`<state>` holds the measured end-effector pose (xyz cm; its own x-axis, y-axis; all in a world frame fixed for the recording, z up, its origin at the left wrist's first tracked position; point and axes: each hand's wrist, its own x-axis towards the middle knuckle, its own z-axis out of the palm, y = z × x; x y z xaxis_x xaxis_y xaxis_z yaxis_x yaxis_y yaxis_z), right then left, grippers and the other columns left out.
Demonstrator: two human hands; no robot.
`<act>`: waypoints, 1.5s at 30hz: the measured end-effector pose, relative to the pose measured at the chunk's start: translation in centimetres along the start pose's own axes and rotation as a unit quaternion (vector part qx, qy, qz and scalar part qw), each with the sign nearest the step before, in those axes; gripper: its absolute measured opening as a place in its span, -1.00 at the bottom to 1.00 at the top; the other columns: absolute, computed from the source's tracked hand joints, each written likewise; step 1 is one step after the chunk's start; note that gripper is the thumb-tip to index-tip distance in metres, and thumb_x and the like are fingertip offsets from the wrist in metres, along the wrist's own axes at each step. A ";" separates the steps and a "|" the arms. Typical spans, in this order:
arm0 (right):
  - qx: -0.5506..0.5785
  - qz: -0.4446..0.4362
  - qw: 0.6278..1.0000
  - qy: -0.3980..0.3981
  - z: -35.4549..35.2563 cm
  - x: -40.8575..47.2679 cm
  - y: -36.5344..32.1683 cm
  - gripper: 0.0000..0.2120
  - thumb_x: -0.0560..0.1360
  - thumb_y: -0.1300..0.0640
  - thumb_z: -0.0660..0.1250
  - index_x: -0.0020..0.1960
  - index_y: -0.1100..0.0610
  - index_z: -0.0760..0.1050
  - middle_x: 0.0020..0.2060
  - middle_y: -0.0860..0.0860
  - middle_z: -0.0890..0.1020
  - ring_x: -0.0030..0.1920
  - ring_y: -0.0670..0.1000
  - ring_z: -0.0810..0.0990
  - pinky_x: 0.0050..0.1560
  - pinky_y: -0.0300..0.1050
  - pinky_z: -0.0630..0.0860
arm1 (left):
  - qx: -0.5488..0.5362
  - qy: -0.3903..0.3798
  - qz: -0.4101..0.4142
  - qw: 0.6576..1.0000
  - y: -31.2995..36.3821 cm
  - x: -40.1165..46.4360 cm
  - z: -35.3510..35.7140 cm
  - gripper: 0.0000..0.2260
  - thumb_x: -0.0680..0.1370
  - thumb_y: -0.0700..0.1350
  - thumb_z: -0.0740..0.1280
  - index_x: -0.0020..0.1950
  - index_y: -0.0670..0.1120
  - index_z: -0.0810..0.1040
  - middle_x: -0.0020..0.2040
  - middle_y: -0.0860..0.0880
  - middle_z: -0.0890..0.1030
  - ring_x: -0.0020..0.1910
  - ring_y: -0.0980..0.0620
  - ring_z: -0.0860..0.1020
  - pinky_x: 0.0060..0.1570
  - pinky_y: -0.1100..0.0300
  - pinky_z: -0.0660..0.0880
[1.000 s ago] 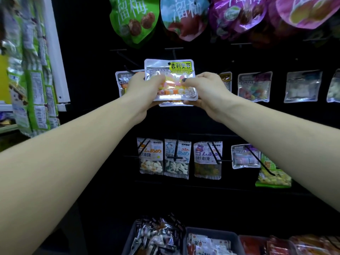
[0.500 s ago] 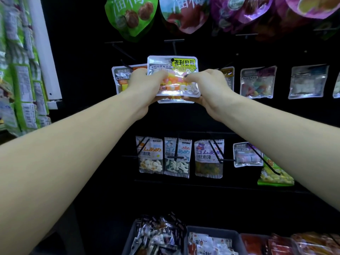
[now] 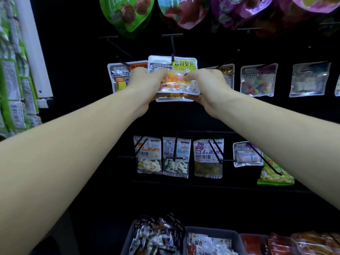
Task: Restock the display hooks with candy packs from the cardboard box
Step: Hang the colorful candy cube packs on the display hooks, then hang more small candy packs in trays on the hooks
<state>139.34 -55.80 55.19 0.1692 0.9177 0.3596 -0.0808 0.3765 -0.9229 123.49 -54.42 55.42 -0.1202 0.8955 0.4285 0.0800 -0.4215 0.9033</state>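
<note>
A silvery candy pack with a yellow label and orange and pink sweets is held up against the black display wall. My left hand grips its left side and my right hand grips its right side. A black display hook runs down to the pack's top edge, its tip at the hang hole. A second pack's lower edge shows just behind the held one. The cardboard box is out of view.
Other candy packs hang left and right on the same row, with a lower row beneath and large pouches above. Grey bins of sweets stand at the bottom. Green packs hang at the far left.
Both hands have kept hold of the pack and its top edge now sits at the hook's tip. The view has shifted slightly.
</note>
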 end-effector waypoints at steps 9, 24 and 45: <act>-0.143 -0.021 0.989 0.033 0.1 4.4 2.9 -0.76 0.51 0.17 0.45 -0.10 0.12 0.37 -0.01 0.12 0.54 0.18 0.23 0.60 0.16 0.26 0.64 | 0.194 0.052 0.048 0.978 -3.9 3.5 0.9 -0.57 0.67 -0.03 0.30 0.45 -0.24 0.40 -0.02 -0.05 0.39 -0.09 -0.04 0.39 -0.13 0.11 0.31; -0.191 0.062 0.980 0.014 -0.2 3.7 5.0 -0.45 0.59 0.02 0.39 0.46 0.26 0.33 0.24 0.18 0.52 -0.08 0.11 0.74 -0.03 -0.02 0.73 | 0.264 0.044 -0.005 0.964 -5.5 1.9 0.9 -0.47 0.70 -0.02 0.31 0.56 -0.17 0.19 0.14 -0.15 0.58 -0.06 -0.16 0.74 -0.05 -0.01 0.67; -0.284 0.255 0.922 -0.068 -18.7 -31.7 29.2 -0.89 0.56 0.29 0.35 -0.03 0.10 0.50 -0.35 0.04 0.60 -0.36 -0.01 0.57 -0.28 -0.16 0.53 | 0.311 -0.484 -0.026 0.818 -31.4 -36.0 7.8 -0.85 0.67 -0.17 0.29 0.24 -0.09 0.51 -0.10 0.05 0.62 -0.13 0.04 0.60 -0.16 0.26 0.45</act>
<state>149.96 -76.24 14.32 0.1242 0.9789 -0.1621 0.4171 -0.1998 -0.8866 133.08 -72.33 11.48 0.6758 0.7303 -0.0998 0.6232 -0.4939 0.6064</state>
